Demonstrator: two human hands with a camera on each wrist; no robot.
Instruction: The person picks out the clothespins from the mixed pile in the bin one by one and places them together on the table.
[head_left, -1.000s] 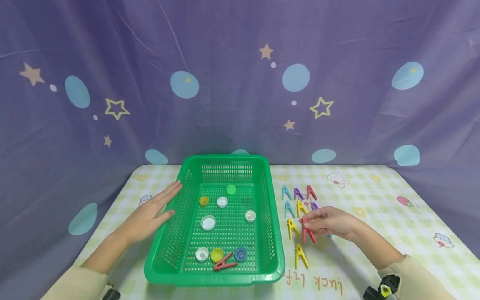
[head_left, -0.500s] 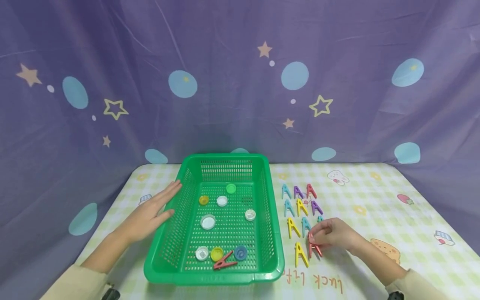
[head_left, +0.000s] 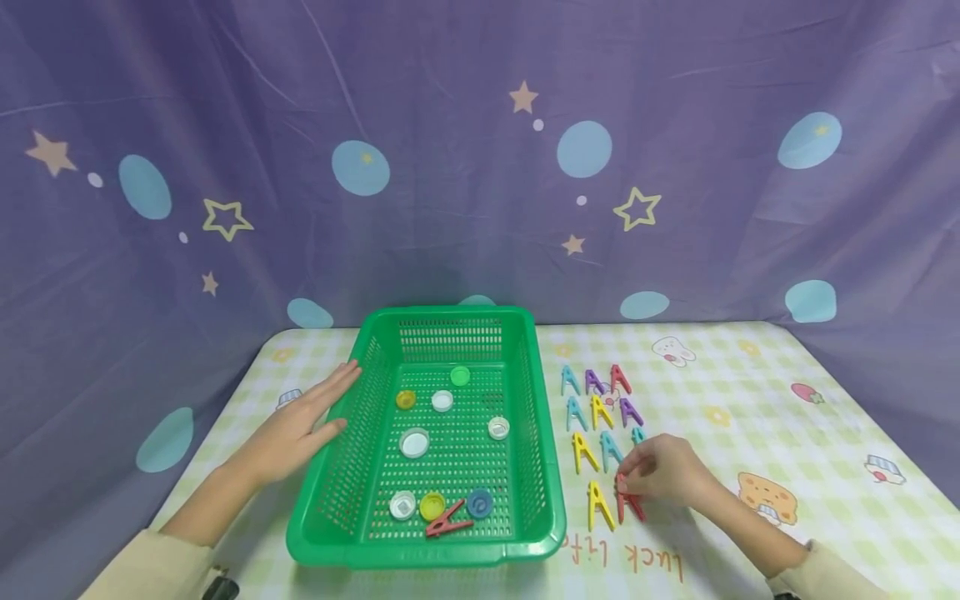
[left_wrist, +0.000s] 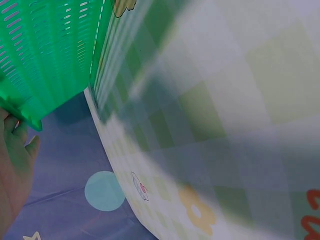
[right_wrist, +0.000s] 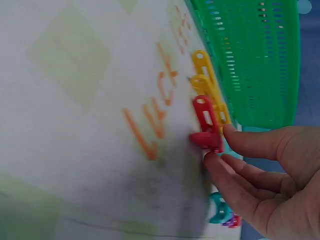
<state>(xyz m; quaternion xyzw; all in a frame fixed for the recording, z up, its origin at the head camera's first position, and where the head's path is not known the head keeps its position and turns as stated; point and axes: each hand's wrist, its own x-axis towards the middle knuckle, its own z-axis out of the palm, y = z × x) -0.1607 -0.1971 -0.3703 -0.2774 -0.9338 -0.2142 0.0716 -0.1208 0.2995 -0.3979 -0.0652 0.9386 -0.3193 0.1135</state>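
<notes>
My left hand (head_left: 303, 429) lies with straight fingers on the left rim of the green basket (head_left: 551, 500). In the left wrist view, the fingers of that hand (left_wrist: 15, 165) touch the basket's rim. My right hand (head_left: 663, 473) pinches the upper end of a red clothespin (head_left: 628, 505) on the table, right of a yellow clothespin (head_left: 598, 505). Seen from the right wrist, thumb and forefinger meet at one end of the red clothespin (right_wrist: 205, 112). Inside the basket lie several bottle caps, among them a blue cap (head_left: 480, 503), and another red clothespin (head_left: 448, 522).
Several clothespins stand in rows right of the basket, such as a purple clothespin (head_left: 630, 412) and a turquoise clothespin (head_left: 611, 448). A checked tablecloth (head_left: 720, 375) covers the table. Behind it hangs a purple curtain (head_left: 450, 233).
My right hand has moved toward the front and slightly right with the red clothespin, setting it beside the front yellow one. The left hand stays on the basket rim.
</notes>
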